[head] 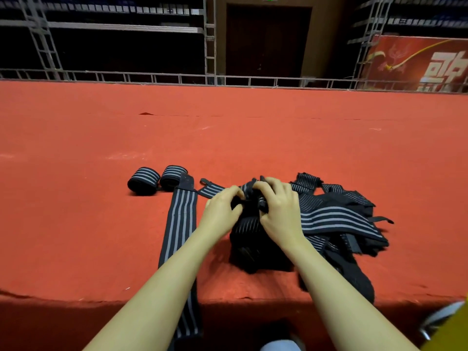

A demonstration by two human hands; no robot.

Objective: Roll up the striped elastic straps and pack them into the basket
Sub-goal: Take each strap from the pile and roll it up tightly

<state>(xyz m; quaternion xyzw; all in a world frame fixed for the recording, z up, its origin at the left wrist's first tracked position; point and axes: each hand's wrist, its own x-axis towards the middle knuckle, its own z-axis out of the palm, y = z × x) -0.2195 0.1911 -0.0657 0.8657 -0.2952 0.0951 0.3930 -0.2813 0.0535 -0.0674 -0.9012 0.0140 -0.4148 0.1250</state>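
Two rolled black straps with grey stripes (144,179) (173,176) lie side by side on the red carpeted platform (76,224). One long striped strap (180,224) lies flat and hangs over the platform's front edge. A heap of loose striped straps (336,219) lies to the right. My left hand (222,211) and my right hand (278,206) both grip a partly rolled black strap (249,221) at the heap's left side, fingers curled over its top. No basket is in view.
The red platform stretches far back to a low metal rail (177,78). Scaffold frames, a dark doorway and a red banner (417,64) stand behind it. A yellow object (448,328) shows at the bottom right corner.
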